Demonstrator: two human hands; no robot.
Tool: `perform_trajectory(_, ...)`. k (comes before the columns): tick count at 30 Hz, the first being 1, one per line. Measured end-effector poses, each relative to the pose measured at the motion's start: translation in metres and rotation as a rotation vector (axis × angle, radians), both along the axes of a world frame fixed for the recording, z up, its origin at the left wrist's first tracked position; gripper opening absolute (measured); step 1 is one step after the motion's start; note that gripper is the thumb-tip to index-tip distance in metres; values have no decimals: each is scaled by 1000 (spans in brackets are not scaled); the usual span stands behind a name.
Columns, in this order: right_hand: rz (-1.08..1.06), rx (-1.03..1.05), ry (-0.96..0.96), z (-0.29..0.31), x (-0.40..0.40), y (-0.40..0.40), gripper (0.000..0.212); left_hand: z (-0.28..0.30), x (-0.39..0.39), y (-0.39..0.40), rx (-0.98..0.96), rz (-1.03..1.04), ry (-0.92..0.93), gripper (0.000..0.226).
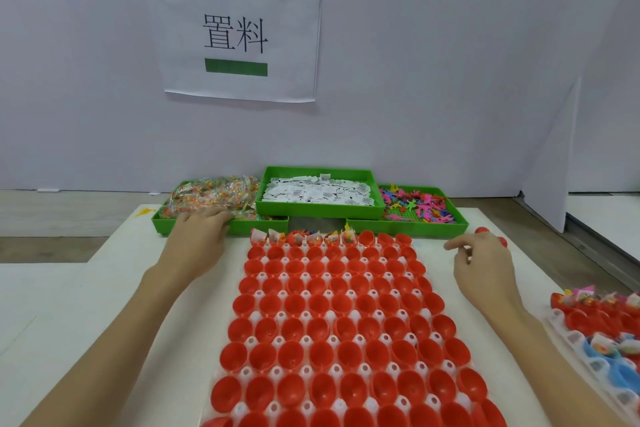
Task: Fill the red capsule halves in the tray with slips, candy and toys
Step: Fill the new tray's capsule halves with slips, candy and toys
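Note:
A white tray (256, 317) in front of me holds rows of red capsule halves (329, 326). Several halves at the left of the far row (301, 237) contain slips, candy and toys; every other half is bare. At the back stand three green bins: candy packets (211, 198), paper slips (317, 191) and small coloured toys (420, 204). My left hand (199, 236) reaches over the front edge of the candy bin with fingers stretched onto the packets. My right hand (483, 262) hovers right of the tray's far corner, fingers loosely curled, holding nothing that I can see.
A second tray (568, 333) at the right edge carries filled red and blue halves. Two loose red halves (498, 236) lie behind my right hand. A paper sign (235, 31) hangs on the white wall. A white panel (550, 163) stands at the right.

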State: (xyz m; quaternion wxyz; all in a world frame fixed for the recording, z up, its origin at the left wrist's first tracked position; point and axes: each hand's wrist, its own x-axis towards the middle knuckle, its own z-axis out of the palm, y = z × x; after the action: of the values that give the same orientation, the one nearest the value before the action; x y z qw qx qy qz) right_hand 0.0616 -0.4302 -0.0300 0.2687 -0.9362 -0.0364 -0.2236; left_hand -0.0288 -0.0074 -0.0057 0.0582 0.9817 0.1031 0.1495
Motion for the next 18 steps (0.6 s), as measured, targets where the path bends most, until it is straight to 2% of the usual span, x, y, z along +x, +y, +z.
perform_trajectory(4,106,99,5,4,-1,3,31,0,0,10,-42,-86,-175,24)
perform_trajectory(8,177,198,43,7,-7,9,39,4,-2,19,-38,-128,-285,36)
perform_trajectory(10,192,225,50,8,-9,11,42,5,-3,20,-64,-129,-387,31)
perform_trajectory(14,240,252,42,11,-13,16,42,18,-3,14,-272,-72,-556,32)
perform_trajectory(18,278,257,31,13,-17,18,40,58,-10,-21,-448,-88,-597,38)
